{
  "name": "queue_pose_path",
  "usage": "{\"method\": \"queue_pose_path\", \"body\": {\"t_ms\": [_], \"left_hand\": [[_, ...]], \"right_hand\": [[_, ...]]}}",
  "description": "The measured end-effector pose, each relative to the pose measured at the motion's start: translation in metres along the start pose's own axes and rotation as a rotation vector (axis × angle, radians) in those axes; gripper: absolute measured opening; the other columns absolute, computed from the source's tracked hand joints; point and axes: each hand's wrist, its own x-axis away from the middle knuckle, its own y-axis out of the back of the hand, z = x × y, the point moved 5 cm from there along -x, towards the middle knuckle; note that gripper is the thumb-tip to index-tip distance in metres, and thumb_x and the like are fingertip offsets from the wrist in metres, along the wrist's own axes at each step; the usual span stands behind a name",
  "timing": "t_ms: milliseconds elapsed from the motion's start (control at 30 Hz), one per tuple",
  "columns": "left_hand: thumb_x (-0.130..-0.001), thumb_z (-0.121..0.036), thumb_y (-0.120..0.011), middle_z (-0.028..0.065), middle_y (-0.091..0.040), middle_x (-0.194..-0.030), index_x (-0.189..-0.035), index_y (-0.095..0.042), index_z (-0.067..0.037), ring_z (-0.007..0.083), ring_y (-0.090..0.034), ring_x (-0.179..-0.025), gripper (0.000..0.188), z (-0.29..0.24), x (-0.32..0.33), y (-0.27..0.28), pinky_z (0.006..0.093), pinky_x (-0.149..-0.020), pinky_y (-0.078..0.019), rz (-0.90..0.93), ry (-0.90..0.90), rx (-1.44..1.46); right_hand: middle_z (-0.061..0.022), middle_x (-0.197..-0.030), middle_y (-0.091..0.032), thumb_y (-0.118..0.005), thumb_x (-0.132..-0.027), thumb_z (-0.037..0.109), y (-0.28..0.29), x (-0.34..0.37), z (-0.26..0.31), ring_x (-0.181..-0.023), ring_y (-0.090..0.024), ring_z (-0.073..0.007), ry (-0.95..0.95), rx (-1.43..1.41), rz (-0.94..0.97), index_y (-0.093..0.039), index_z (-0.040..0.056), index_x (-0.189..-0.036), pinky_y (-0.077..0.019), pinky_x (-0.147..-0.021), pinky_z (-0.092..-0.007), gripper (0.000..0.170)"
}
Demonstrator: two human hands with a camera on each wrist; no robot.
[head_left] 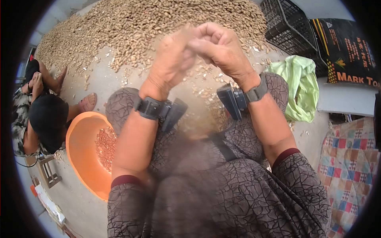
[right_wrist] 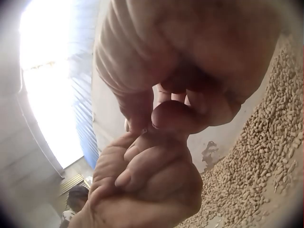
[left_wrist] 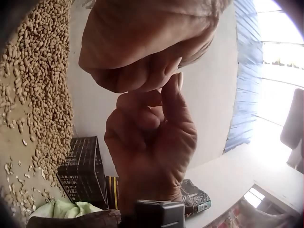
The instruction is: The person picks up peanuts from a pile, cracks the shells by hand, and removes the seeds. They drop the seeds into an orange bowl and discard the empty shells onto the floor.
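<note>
Where left hand point(head_left: 171, 59) and right hand point(head_left: 225, 49) meet, fingers curled, I cannot tell whether they pinch anything; peanuts point(head_left: 158, 22) heap along the floor's point(head_left: 85, 208) far edge

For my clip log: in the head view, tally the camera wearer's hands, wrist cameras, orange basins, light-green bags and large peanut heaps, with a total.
Hands, left hand and right hand: 2
Wrist cameras: 2
Orange basin: 1
Light-green bag: 1
Large peanut heap: 1
Total: 7
</note>
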Motion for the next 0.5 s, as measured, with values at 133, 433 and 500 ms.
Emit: {"method": "queue_pose_path", "body": {"t_ms": [133,433,500], "left_hand": [[-0.094,-0.031,-0.045,-0.0059,-0.038,-0.055,-0.087,-0.056,-0.003,0.0032,-0.031,-0.043,0.031,0.004,0.002,0.001,0.0182,-0.037,-0.0241,-0.087,0.036,-0.173],[-0.094,-0.024,-0.045,-0.0077,-0.034,-0.055,-0.096,-0.059,0.004,0.0025,-0.026,-0.043,0.031,-0.016,0.010,0.014,0.0182,-0.039,-0.0217,-0.132,-0.046,-0.161],[-0.094,-0.023,-0.045,-0.0076,-0.034,-0.055,-0.096,-0.059,0.004,0.0025,-0.026,-0.043,0.030,-0.019,0.014,0.012,0.0181,-0.039,-0.0218,-0.137,-0.055,-0.175]], "right_hand": [[-0.0026,-0.068,-0.062,-0.064,-0.078,0.015,0.010,0.001,-0.009,-0.053,-0.052,-0.0034,-0.045,0.049,-0.022,-0.060,0.0012,-0.082,-0.0387,-0.044,-0.0169,0.015],[-0.0046,-0.063,-0.060,-0.060,-0.074,0.018,0.053,0.010,-0.137,-0.049,-0.053,-0.0098,-0.410,0.409,-0.037,-0.061,0.0042,-0.068,-0.0408,-0.044,-0.0228,0.015],[-0.0128,-0.065,-0.062,-0.060,-0.072,0.018,0.065,0.025,-0.178,-0.056,-0.059,-0.0202,-0.464,0.662,0.001,-0.062,0.0013,-0.066,-0.0478,-0.054,-0.0319,0.018]]}}
